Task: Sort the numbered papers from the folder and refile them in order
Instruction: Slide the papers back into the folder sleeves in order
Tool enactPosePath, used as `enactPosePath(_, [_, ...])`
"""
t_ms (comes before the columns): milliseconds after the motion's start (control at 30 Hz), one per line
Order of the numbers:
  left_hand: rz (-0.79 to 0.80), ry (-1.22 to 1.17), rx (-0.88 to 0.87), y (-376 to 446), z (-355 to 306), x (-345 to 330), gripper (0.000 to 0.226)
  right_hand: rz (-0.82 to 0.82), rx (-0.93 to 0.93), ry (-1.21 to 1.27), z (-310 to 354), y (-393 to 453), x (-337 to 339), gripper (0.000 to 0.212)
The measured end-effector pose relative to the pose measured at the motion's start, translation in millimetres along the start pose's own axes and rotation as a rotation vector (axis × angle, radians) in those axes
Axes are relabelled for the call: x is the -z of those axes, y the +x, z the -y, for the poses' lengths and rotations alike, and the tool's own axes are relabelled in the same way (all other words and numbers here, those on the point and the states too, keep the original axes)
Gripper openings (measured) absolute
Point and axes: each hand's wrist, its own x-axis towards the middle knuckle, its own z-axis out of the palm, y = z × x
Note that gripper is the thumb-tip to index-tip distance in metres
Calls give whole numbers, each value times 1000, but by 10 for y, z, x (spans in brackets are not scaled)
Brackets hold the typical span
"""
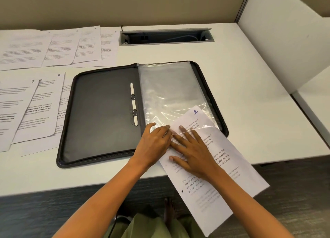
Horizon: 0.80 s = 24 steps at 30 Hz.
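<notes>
White desk surface (241, 87) fills the view, and on it lies your open black zip folder (100, 116), its clear plastic sleeves (171, 89) stacked on the right half. Both your forearms reach in from the bottom of the view, converging at the folder's near right corner. Your left hand (153, 144) lies palm down at the lower edge of the sleeves, fingers pointing right and slightly bent, fingertips pressed on the plastic; whether they pinch the sleeve's edge is unclear. Your right hand (194, 153) lies flat on the paper marked 1 (214, 166), fingers straight and spread, thumb stretched out to the left, pressing the sheet down rather than gripping it. That sheet sits tilted, its top corner with the handwritten number tucked at the opening of a sleeve, while most of its length hangs past the desk's near edge toward you. A white pen (133, 103) is held in loops along the folder's spine. The other numbered papers (35, 102) are spread in overlapping rows on the desk to the left, well apart from your hands. A cable hatch (166, 36) sits open behind the folder.
</notes>
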Motion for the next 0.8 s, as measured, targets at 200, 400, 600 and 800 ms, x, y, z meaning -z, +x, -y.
enactPosePath(200, [-11, 4, 0, 2, -70, 51, 33, 25, -265, -53, 93, 79, -29, 76])
enactPosePath(400, [-40, -69, 75, 5, -57, 94, 25, 58, -304, -19, 126, 362, -14, 72])
enactPosePath(600, [-24, -167, 216, 9, 76, 73, 30, 14, -304, 155, 153, 462, 77, 75])
enactPosePath(800, [59, -197, 177, -28, 108, 23, 37, -137, -480, 37, 160, 117, 88, 61])
